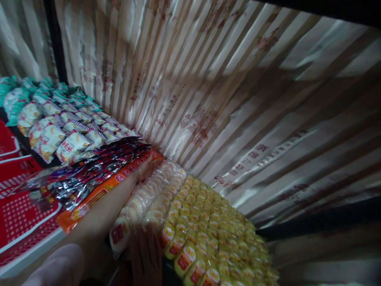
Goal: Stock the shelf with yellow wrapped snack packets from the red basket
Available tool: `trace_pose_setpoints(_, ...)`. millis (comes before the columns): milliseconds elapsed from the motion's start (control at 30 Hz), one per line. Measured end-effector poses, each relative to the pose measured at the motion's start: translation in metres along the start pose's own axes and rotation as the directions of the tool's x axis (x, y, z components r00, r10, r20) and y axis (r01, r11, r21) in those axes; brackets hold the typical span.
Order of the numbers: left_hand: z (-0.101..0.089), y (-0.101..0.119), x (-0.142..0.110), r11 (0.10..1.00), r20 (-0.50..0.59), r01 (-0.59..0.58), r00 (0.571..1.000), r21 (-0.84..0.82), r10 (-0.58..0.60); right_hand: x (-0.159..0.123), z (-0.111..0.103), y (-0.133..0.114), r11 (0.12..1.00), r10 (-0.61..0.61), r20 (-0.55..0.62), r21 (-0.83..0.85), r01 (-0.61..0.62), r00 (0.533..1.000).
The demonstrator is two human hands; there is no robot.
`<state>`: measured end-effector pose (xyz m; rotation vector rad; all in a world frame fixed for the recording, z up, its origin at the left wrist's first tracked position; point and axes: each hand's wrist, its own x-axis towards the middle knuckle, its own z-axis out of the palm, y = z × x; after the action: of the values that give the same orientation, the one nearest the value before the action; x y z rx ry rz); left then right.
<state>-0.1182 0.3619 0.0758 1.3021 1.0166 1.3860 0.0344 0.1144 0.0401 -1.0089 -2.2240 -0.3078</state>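
Note:
My left arm stretches across the display, and my left hand point(145, 168) lies along the far end of the rows, fingers extended. It rests between an orange printed strip of packaging point(92, 197) and rows of clear-wrapped, pale round pastries point(138, 202). At the near end of those pastries, my right hand point(145, 248) is flat with its fingers stretched upward against the wrappers. Dim light blurs the exact contact. Rows of yellow-wrapped small cakes point(205, 226) stand just right of the pastries.
Dark shiny foil packets point(98, 161) lie left of the orange strip. Beyond them are white snack bags point(73, 146) and green-topped bags point(18, 103). Red perforated baskets point(29, 214) stand at the left edge. A pleated, printed plastic sheet point(190, 99) rises behind the goods.

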Motion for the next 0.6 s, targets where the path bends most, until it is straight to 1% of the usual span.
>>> trace_pose_setpoints(33,0.001,-0.003,0.004,0.994,0.079,0.06,0.996,-0.097,-0.052,-0.003,0.0,0.004,1.0,0.006,-0.028,0.006,-0.006,1.0)
trace_pose_setpoints(100,0.005,-0.01,0.01,0.935,0.228,0.202,0.964,-0.29,-0.137,-0.008,-0.005,0.014,0.997,0.071,-0.046,-0.004,-0.072,0.996)
trace_pose_setpoints(133,0.006,-0.014,0.013,0.898,0.271,0.255,0.949,-0.359,-0.161,-0.01,-0.009,0.021,0.992,0.124,-0.033,-0.018,-0.124,0.992)
trace_pose_setpoints(167,0.007,-0.016,0.015,0.873,0.287,0.283,0.942,-0.396,-0.176,-0.011,-0.014,0.028,0.985,0.17,-0.019,-0.036,-0.171,0.985)
trace_pose_setpoints(233,0.01,-0.02,0.017,0.865,0.281,0.296,0.941,-0.405,-0.19,-0.011,-0.027,0.045,0.973,0.219,-0.027,-0.069,-0.22,0.975)
trace_pose_setpoints(333,0.014,-0.018,0.016,0.898,0.264,0.276,0.946,-0.343,-0.19,-0.01,-0.042,0.07,0.951,0.262,-0.061,-0.153,-0.269,0.963)
trace_pose_setpoints(400,0.017,-0.012,0.012,0.915,0.262,0.263,0.947,-0.305,-0.185,-0.01,-0.047,0.084,0.946,0.242,-0.058,-0.209,-0.249,0.969)
trace_pose_setpoints(467,0.021,-0.004,0.007,0.932,0.249,0.238,0.953,-0.271,-0.171,-0.013,-0.048,0.094,0.947,0.214,-0.035,-0.237,-0.216,0.976)
trace_pose_setpoints(533,0.025,0.004,0.001,0.959,0.205,0.18,0.969,-0.217,-0.136,-0.016,-0.046,0.099,0.944,0.223,-0.023,-0.246,-0.222,0.975)
trace_pose_setpoints(600,0.028,0.011,-0.007,0.992,0.086,0.063,0.995,-0.11,-0.054,-0.019,-0.043,0.102,0.937,0.235,-0.024,-0.261,-0.233,0.972)
